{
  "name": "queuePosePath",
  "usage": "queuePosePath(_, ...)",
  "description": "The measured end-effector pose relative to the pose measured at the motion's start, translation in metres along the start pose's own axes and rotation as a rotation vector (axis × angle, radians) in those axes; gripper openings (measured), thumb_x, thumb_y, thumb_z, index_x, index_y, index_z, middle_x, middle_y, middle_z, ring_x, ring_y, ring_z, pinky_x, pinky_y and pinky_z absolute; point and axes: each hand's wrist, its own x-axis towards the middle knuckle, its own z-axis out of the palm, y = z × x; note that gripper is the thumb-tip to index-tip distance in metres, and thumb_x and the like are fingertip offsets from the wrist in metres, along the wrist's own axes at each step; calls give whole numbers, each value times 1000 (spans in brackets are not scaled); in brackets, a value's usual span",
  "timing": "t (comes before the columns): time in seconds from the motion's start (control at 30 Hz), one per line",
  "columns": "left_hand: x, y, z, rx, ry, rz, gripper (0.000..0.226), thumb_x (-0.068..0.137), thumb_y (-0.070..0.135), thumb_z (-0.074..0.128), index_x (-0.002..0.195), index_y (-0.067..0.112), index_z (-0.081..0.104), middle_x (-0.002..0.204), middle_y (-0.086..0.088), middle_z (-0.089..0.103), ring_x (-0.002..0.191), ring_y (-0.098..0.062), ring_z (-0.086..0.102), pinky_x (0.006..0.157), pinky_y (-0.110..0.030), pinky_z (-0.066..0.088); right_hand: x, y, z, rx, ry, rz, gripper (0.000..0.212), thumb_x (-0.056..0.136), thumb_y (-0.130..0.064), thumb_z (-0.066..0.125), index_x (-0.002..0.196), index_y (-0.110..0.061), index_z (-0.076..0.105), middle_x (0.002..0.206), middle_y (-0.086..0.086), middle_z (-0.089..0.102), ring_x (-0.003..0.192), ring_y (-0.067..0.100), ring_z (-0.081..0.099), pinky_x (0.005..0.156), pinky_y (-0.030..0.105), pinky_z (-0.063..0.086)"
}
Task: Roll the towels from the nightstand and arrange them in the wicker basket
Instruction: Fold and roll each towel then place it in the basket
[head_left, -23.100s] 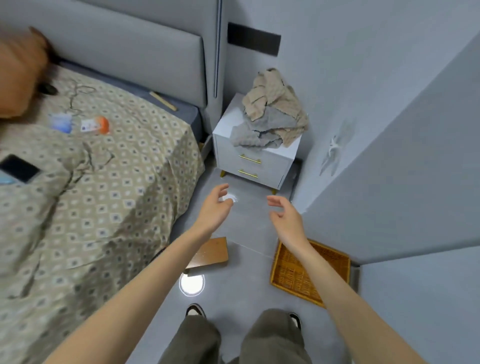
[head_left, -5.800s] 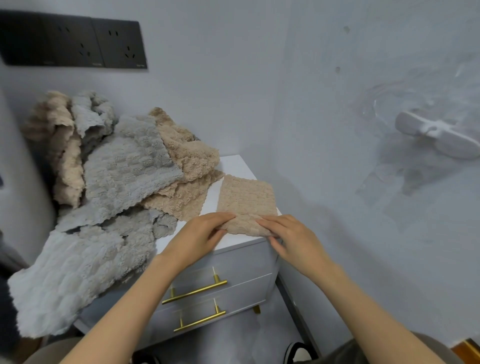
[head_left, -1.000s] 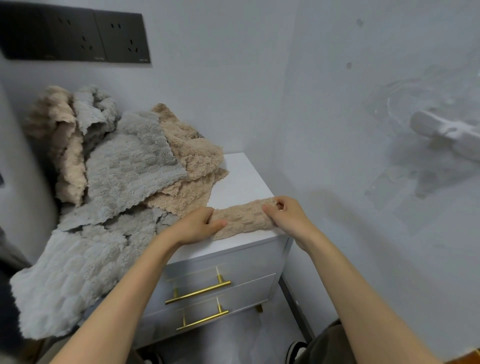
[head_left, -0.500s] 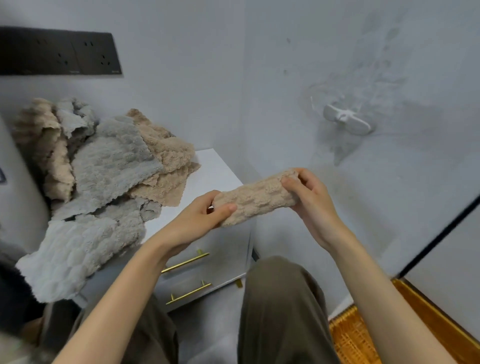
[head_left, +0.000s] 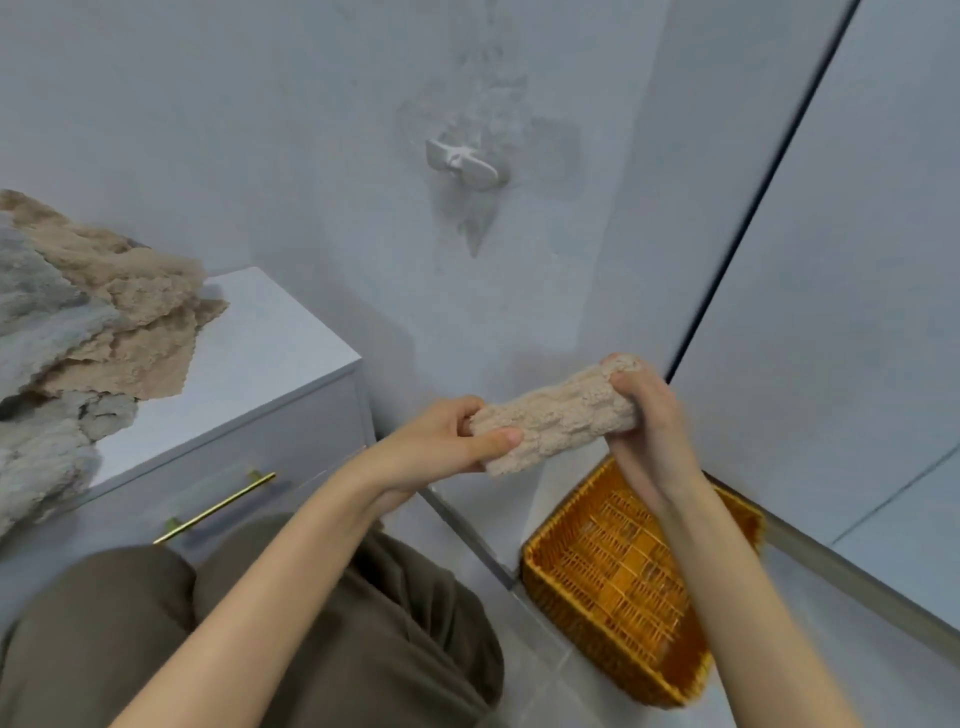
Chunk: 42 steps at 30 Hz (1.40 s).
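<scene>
Your left grip (head_left: 441, 444) is curling thumb and fingers round one end of the rolled beige towel (head_left: 556, 421), and your right grip (head_left: 647, 415) is clasping the other end. The roll is hanging in the air at mid-frame, above the wicker basket (head_left: 561, 512) at lower right. You are best lowering it level, squeezing both ends so nothing is unwinding, and laying it along one wall. The towel pile (head_left: 104, 312) is waiting on the nightstand (head_left: 270, 358) at left.
</scene>
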Motion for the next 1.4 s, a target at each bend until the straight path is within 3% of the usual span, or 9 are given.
queuePosePath(0.07, 16, -6, 27, -18, -21, -42, 30, 89, 25, 64, 111, 5, 58, 100, -4, 66, 87, -8, 64, 75, -19, 55, -3, 9, -28, 81, 94, 28, 13, 80, -15, 61, 90, -9, 57, 84, 2, 59, 83, 13, 56, 73, 29, 45)
queuePosePath(0.23, 54, -39, 83, -42, 43, -129, 33, 90, 28, 64, 112, 4, 56, 107, -10, 63, 96, -18, 63, 88, -33, 55, -18, 36, -75, 239, 346, 168, 54, 82, -20, 68, 129, 1, 54, 125, 14, 63, 115, 22, 61, 93, 31, 53)
queuePosePath(0.57, 95, -130, 146, -39, 88, -361, 33, 85, 34, 69, 110, 12, 62, 107, -6, 67, 97, -19, 63, 84, -32, 55, -39, 109, -133, 180, 426, 621, 20, 92, -18, 59, 111, -12, 59, 114, 11, 66, 106, 28, 62, 81, 37, 53)
queuePosePath(0.7, 109, -156, 151, 21, 42, -385, 34, 84, 39, 68, 109, 16, 62, 101, 0, 66, 92, -14, 63, 71, -23, 54, -28, 136, -147, 155, 426, 664, 18, 94, -20, 58, 111, -15, 60, 115, 11, 66, 107, 28, 62, 82, 39, 53)
queuePosePath(0.87, 135, -189, 158, 32, 16, -429, 31, 83, 40, 70, 104, 18, 61, 100, -1, 66, 94, -18, 65, 86, -38, 56, -8, 176, -165, 141, 449, 693, 32, 93, -20, 59, 124, -9, 55, 120, 14, 65, 111, 31, 61, 75, 40, 58)
queuePosePath(1.07, 146, -231, 160, 253, -149, -396, 42, 94, 40, 52, 120, 8, 58, 114, -7, 64, 104, -20, 61, 90, -35, 51, 7, 227, -200, 57, 592, 711, 16, 96, -14, 57, 110, -9, 59, 107, 10, 68, 98, 25, 66, 69, 38, 59)
queuePosePath(1.17, 140, -256, 154, 437, -201, -352, 36, 98, 25, 49, 131, 11, 49, 136, -5, 48, 120, -19, 49, 102, -29, 39, 9, 259, -226, -30, 708, 765, 23, 95, -13, 57, 117, -9, 51, 104, 5, 63, 92, 21, 62, 67, 37, 53)
queuePosePath(1.3, 142, -277, 144, 602, -301, -289, 54, 100, 19, 43, 150, 15, 24, 159, -1, 14, 145, -20, 15, 117, -31, 14, 15, 305, -250, -147, 772, 876, 26, 95, -13, 57, 117, -10, 43, 113, 11, 56, 98, 26, 57, 91, 48, 48)
queuePosePath(1.4, 145, -282, 143, 656, -349, -266, 57, 101, 19, 40, 152, 18, 16, 160, 3, 4, 147, -21, 6, 118, -33, 11, 19, 332, -251, -199, 773, 952, 24, 96, -13, 55, 117, -10, 44, 120, 14, 54, 100, 28, 57, 82, 49, 49)
